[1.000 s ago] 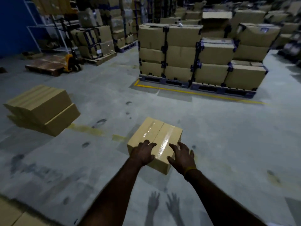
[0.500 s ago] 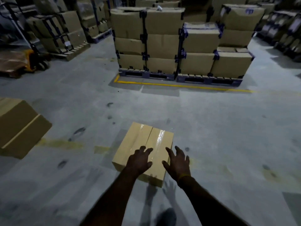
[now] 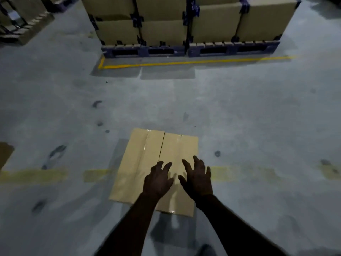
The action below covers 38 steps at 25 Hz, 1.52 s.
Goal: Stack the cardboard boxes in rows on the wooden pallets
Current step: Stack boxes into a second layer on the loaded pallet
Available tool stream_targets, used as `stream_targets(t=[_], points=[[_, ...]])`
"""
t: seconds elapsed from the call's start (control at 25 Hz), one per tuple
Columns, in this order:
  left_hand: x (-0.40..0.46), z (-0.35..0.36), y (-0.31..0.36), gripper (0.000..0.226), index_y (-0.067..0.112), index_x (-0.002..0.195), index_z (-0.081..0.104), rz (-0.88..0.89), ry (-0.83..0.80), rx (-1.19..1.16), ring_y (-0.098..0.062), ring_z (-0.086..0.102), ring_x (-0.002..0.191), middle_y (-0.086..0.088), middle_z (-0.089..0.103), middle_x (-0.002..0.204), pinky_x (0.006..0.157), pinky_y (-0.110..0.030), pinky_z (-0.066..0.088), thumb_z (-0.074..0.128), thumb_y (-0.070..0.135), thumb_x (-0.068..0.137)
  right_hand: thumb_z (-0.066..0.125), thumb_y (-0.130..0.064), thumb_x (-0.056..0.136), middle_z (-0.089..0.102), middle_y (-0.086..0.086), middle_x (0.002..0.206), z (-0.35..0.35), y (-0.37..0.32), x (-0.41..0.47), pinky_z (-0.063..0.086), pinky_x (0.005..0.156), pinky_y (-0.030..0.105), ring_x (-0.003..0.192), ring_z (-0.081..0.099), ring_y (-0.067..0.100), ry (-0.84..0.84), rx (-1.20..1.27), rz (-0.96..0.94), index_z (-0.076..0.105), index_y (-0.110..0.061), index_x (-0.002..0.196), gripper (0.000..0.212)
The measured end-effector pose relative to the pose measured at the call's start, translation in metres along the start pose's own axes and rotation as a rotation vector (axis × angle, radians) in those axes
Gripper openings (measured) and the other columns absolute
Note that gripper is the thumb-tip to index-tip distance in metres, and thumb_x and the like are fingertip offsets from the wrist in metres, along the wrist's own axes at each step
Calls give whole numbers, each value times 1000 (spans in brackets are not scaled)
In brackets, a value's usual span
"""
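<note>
Stretching across the whole view is a grey concrete floor (image 3: pixel 258 117), scuffed with dark marks. Standing at the far edge of it are stacked cardboard boxes (image 3: pixel 162 32), arranged in rows two layers high within the view and sitting on dark pallets (image 3: pixel 188 49) placed side by side; their colour is looking more blue-black than wooden in this dim light. Running along the floor just in front of those pallets is a yellow line (image 3: pixel 184 62), turning a corner at its left end. Showing at the upper left corner is another stack of boxes (image 3: pixel 24 17), well apart from the first and partly cut off by the frame.

Lying flat on the floor in the near middle ground is a single cardboard box (image 3: pixel 147 163), its top flaps closed and sealed down the centre seam with glossy clear tape. It is resting across a worn, pale yellow stripe (image 3: pixel 36 175) that is crossing the floor from left to right, and it is well apart from the pallets.

Reaching forward over the near end of this box are two bare forearms. Hovering over the box's top, left of the seam, is the left hand (image 3: pixel 157 181), its fingers spread and only slightly bent, gripping nothing. Just beside it is the right hand (image 3: pixel 197 179), likewise held wide with fingers splayed and holding nothing. Whether either palm is touching the cardboard cannot be told.
</note>
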<state>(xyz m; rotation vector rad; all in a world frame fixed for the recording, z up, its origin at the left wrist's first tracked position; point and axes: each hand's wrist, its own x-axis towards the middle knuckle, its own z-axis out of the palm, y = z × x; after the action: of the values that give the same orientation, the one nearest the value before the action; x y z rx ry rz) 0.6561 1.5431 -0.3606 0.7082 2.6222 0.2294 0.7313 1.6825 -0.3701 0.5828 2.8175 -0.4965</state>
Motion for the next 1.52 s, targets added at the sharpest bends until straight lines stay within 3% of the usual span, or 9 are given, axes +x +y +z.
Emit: stream_targets(t=[0.12, 0.24, 0.36, 0.48, 0.8, 0.96, 1.08, 1.32, 1.52], points=[[72, 90, -42, 66, 33, 154, 20, 18, -8, 46, -24, 24, 145, -3, 19, 161, 106, -41, 42, 51, 45, 97, 68, -49, 84, 40, 20, 150, 96, 23, 63, 34, 104, 63, 136, 40, 43, 78, 22, 46, 46, -27, 144, 67], [114, 167, -76, 68, 32, 155, 18, 50, -34, 106, -27, 19, 147, -6, 16, 162, 111, -43, 38, 53, 44, 97, 66, -51, 87, 36, 22, 153, 185, 45, 94, 31, 105, 67, 137, 37, 46, 42, 29, 68, 45, -25, 145, 67], [147, 231, -108, 70, 31, 155, 19, 64, -54, 149, -31, 14, 150, -9, 12, 163, 118, -46, 27, 55, 42, 96, 44, -57, 97, 6, 15, 164, 259, 68, 116, 11, 116, 60, 149, 9, 39, -3, -41, 117, 20, -31, 155, 68], [168, 268, -126, 71, 29, 154, 21, 68, -69, 179, -34, 12, 149, -11, 8, 163, 118, -50, 24, 56, 44, 95, 39, -60, 97, -4, 14, 164, 300, 82, 133, 8, 118, 60, 150, -1, 37, -23, -45, 150, 11, -32, 157, 72], [186, 297, -132, 73, 34, 155, 17, 88, 2, 212, -39, 9, 148, -3, -1, 166, 112, -52, 31, 44, 63, 93, 51, -73, 84, -27, 9, 160, 335, 114, 141, 6, 114, 68, 147, -19, 40, -33, 57, 241, 3, -45, 153, 89], [185, 302, -125, 75, 44, 153, 17, 48, -3, 136, -47, 14, 144, 7, -10, 165, 104, -53, 41, 43, 71, 88, 59, -69, 82, -28, 3, 160, 332, 122, 141, 26, 110, 65, 148, -8, 44, -52, 173, 275, 8, -48, 152, 89], [180, 306, -114, 73, 46, 152, 23, -2, 44, -3, -42, 15, 145, 12, -8, 165, 111, -51, 33, 50, 67, 87, 68, -63, 80, -20, -2, 162, 331, 131, 135, 44, 101, 55, 145, 15, 40, -3, 335, 262, 23, -49, 149, 84], [159, 294, -72, 65, 53, 140, 41, -113, 131, -142, -35, 27, 143, 20, 13, 161, 105, -52, 40, 54, 70, 79, 59, -68, 78, 13, -3, 159, 293, 141, 119, 39, 101, 47, 134, 31, 32, 189, 210, 267, 46, -49, 135, 61], [117, 211, -20, 62, 53, 138, 45, -134, 158, -137, -32, 33, 138, 20, 18, 160, 102, -50, 44, 54, 72, 79, 57, -69, 78, 23, -4, 155, 195, 138, 85, 40, 96, 45, 128, 37, 32, 194, 181, 205, 49, -47, 131, 59]])
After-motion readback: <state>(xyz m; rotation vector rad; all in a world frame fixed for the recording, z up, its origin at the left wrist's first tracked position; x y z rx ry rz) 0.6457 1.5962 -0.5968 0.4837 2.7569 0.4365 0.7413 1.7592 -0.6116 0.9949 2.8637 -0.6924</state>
